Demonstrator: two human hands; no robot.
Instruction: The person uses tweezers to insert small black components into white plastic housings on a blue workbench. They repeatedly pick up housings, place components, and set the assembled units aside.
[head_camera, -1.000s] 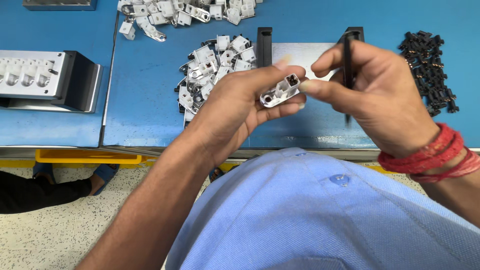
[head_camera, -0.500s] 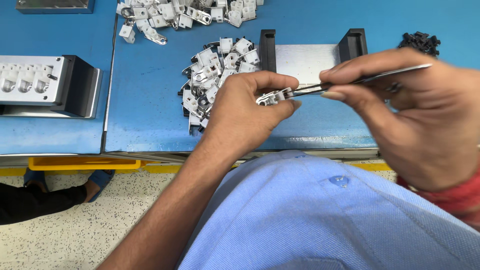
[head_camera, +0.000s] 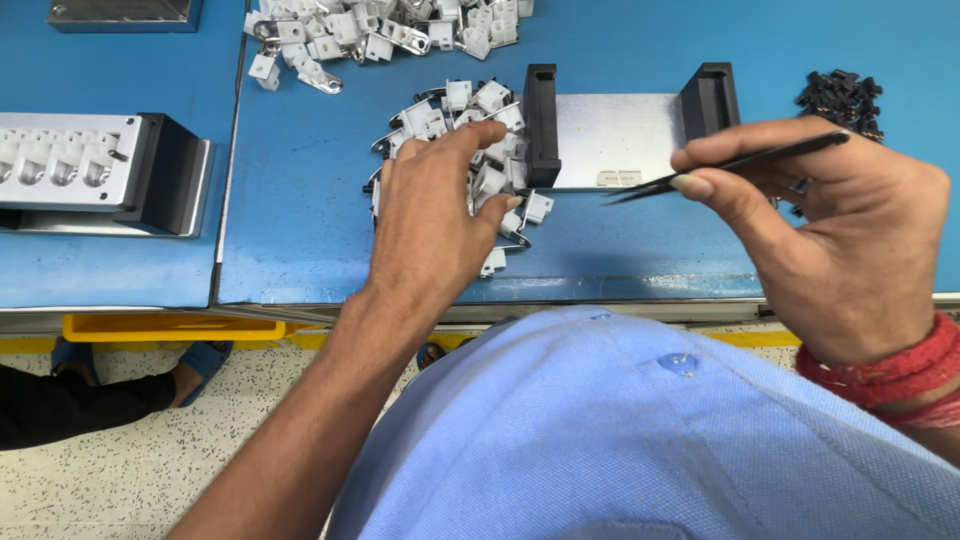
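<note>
My left hand lies palm down on a pile of small white-and-metal parts on the blue table, fingers spread, index finger stretched to the pile's far side. Whether a part sits under the palm is hidden. My right hand pinches black tweezers between thumb and fingers, their tips pointing left above the front edge of a metal plate fixture. Nothing shows between the tweezer tips. Red thread bands circle my right wrist.
The fixture has two black end blocks. Small black parts lie at the far right. More white parts are at the top. A grey jig stands left. Below the table are a yellow bin and another person's sandalled foot.
My left hand held a white part up against the tweezers; it has since dropped onto the pile. My right hand has drawn the tweezers away to the right.
</note>
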